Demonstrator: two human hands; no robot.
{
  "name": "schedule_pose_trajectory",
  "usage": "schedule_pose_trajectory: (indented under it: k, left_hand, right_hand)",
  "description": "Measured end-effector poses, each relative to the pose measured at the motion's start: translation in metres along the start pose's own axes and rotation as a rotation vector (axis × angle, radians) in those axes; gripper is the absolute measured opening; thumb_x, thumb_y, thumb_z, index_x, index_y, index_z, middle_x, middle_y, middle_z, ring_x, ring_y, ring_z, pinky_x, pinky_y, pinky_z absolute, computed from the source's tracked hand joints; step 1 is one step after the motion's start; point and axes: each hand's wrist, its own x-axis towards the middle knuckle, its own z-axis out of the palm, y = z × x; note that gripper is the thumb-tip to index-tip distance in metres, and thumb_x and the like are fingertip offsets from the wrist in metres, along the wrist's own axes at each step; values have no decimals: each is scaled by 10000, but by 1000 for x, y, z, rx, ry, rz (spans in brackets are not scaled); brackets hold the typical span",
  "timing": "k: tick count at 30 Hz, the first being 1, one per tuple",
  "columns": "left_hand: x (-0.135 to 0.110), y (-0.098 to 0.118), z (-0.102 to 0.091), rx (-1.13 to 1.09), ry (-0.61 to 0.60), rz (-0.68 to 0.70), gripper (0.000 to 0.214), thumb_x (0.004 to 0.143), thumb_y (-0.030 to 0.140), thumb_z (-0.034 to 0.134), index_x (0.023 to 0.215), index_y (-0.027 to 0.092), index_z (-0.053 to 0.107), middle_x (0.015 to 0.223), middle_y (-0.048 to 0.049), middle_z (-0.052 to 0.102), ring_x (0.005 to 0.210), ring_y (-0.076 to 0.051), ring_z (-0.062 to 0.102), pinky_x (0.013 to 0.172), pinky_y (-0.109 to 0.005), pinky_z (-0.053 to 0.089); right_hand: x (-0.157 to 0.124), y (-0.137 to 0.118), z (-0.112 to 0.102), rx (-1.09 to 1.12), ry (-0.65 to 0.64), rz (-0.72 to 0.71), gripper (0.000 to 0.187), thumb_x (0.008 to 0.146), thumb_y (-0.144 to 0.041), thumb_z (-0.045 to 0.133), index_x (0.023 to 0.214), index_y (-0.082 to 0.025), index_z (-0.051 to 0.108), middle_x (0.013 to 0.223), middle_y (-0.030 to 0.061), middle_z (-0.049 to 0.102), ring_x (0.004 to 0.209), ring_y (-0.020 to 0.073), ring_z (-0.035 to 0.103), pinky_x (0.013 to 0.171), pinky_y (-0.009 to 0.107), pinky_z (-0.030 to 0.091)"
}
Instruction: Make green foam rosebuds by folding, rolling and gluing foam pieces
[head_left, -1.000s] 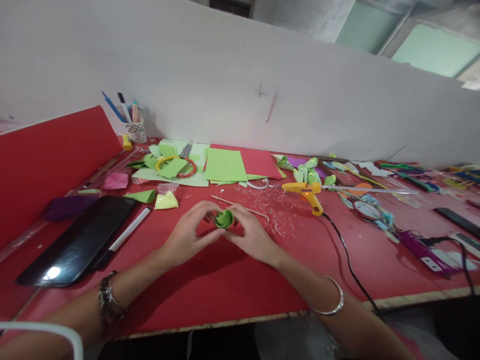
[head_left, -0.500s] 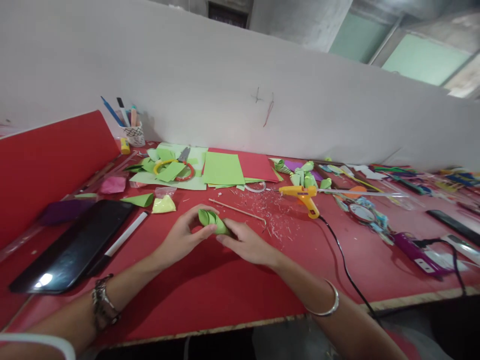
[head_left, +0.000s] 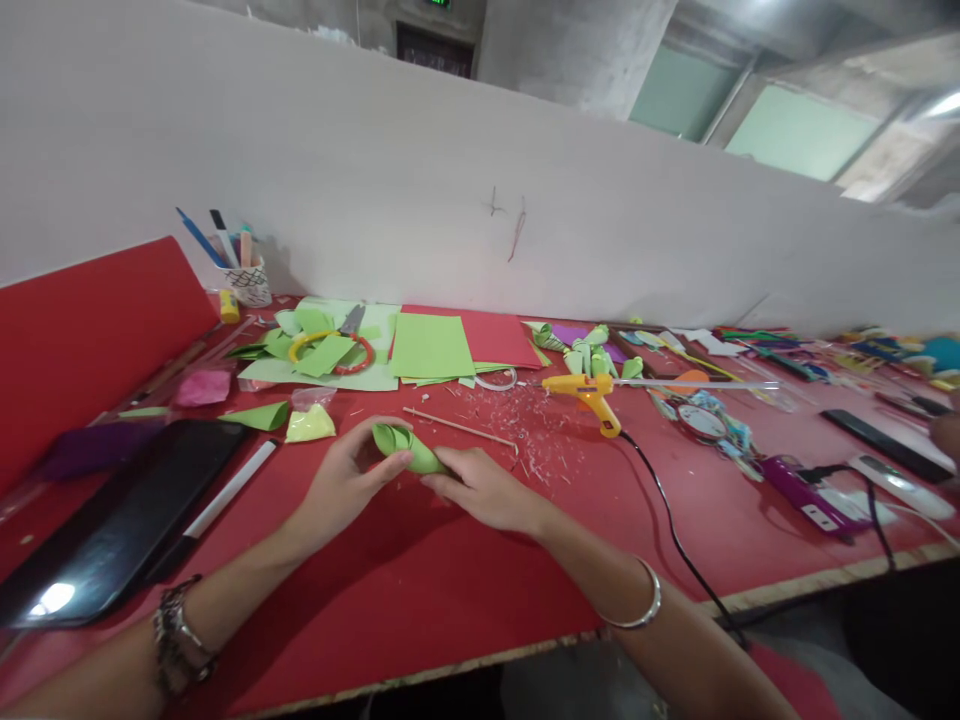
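Note:
Between my two hands is a rolled green paper cone (head_left: 421, 458), its wide, layered end facing left and its narrow end to the right. My left hand (head_left: 351, 478) curls around the wide end, thumb on the near side. With thumb and fingers, my right hand (head_left: 480, 487) pinches the narrow end. Just beyond my hands a thin wooden stick (head_left: 457, 427) lies on the red tabletop (head_left: 420, 570). To the left of my left hand are a small bag of yellow material (head_left: 310, 421) and another green paper cone (head_left: 259, 415).
A yellow glue gun (head_left: 592, 396) lies to the right, its black cord (head_left: 664, 485) running off the front edge. Scissors (head_left: 352, 325) and green paper sheets (head_left: 431, 346) lie at the back. A black tablet (head_left: 120, 520) and marker (head_left: 229, 490) are left; a purple power strip (head_left: 810, 495) is right.
The camera view has turned slightly, so everything appears shifted a little left. Both hands keep hold of the green paper cone. At the far right edge, part of another person's hand now shows.

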Motion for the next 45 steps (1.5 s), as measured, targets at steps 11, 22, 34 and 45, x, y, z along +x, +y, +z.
schedule_pose_trajectory:
  k: [11,22,34,45]
  left_hand:
    - [2,-5,3,-238,-1,-83,327,728,283,589,996,196,424,911,-30,535,776,-129,540,668,-243,459]
    - [-3,-6,2,-138,-49,-202,396,731,291,560,1074,216,379,898,-7,470,781,-131,518,700,-253,440]
    - [0,-15,-1,-128,37,-176,384,723,276,566,1056,211,385,895,-14,479,764,-137,516,689,-261,441]
    - [2,-19,5,-313,-122,-300,326,641,323,662,889,152,535,818,-35,594,769,-158,557,705,-270,448]
  right_hand:
    - [0,10,-2,-244,-27,13,323,870,-389,364,725,-148,525,611,-3,530,532,81,448,495,199,254]
    - [0,17,-4,-392,-80,64,170,853,-267,409,861,-162,542,801,34,619,676,125,540,564,203,295]
    - [5,22,-6,-582,-82,163,255,870,-311,368,803,-181,576,759,42,653,664,153,586,531,223,253]
    - [5,14,-1,-242,-24,116,356,873,-387,350,715,-156,570,611,4,589,540,85,499,505,182,265]
